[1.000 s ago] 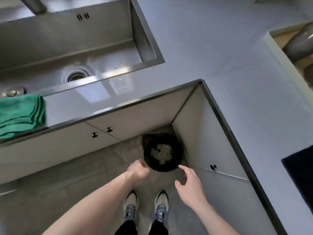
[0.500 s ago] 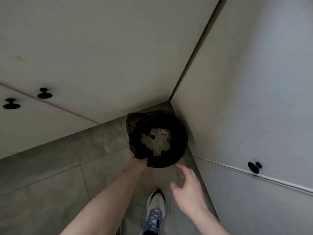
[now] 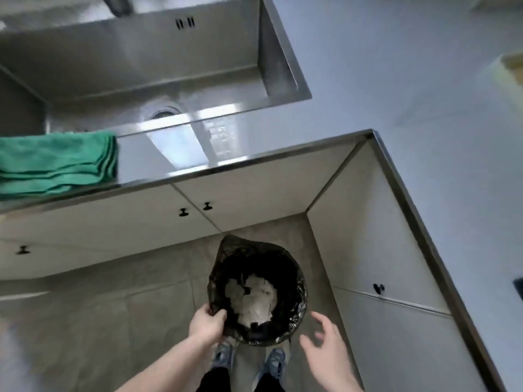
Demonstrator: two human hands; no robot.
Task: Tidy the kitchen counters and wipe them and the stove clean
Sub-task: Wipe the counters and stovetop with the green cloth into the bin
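Left hand (image 3: 208, 321) gripping the near-left rim of the bin (image 3: 259, 290), fingers curled over the black liner. Bin lifted off the floor (image 3: 99, 321), hanging above the shoes (image 3: 273, 363), close to the inside corner of the cabinets (image 3: 379, 236). Crumpled white paper (image 3: 254, 298) lying inside, pale against the dark bag. Right hand (image 3: 325, 346) just beside the bin's right edge, not touching, fingers spread and loosely bent, holding nothing. Up on the counter (image 3: 396, 94): folded green cloth (image 3: 56, 162) at the front edge, left of view, just in front of the steel sink (image 3: 141, 60). Drain (image 3: 162, 113) showing in the sink floor, overflow slots (image 3: 185, 23) on the far wall. Black knobs (image 3: 195, 209) on the cabinet doors below. Dark corner of something (image 3: 518, 290) at the right edge, too cropped to tell what. Pale yellow-rimmed object (image 3: 509, 72) at the far right, blurred.
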